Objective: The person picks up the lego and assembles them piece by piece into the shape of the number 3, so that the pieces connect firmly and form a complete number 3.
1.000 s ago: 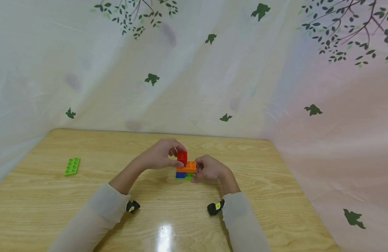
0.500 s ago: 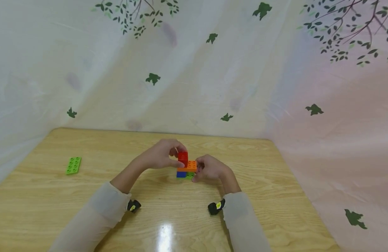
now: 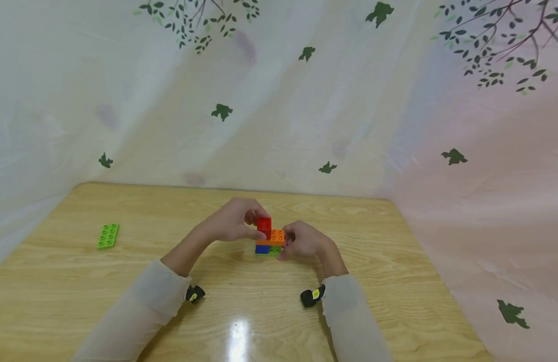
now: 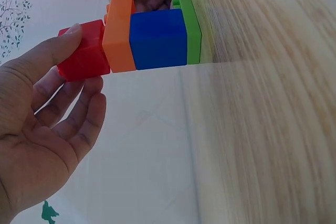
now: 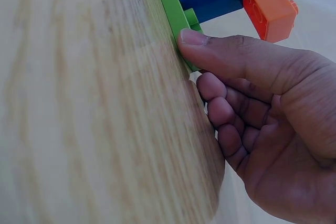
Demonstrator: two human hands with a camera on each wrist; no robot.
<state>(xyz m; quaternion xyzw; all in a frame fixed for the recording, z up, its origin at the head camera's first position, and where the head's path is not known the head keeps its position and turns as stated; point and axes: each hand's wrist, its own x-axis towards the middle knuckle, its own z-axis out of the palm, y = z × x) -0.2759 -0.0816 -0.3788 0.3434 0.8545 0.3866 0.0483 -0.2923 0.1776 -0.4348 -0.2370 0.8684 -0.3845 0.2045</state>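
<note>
A small stack of building bricks stands at mid-table: a thin green plate (image 5: 169, 4) at the bottom, a blue brick (image 4: 159, 39) on its left part, an orange brick (image 4: 119, 35) across that, and a red brick (image 4: 90, 52) on the orange one's left end. My left hand (image 3: 235, 219) pinches the red brick between thumb and fingers. Low on the stack's right side, my right hand (image 3: 304, 239) holds the green plate's end, thumb on its top edge and fingers curled. The orange brick overhangs the plate's right part, studs showing.
Another green plate (image 3: 108, 236) lies flat at the table's left. The wooden table (image 3: 242, 291) ends at a pale cloth backdrop (image 3: 269, 100) printed with leaves. Black wrist cameras sit under both sleeves.
The head view has shifted very slightly. Both hands keep their hold on the stack, and the bricks stay in the same arrangement.
</note>
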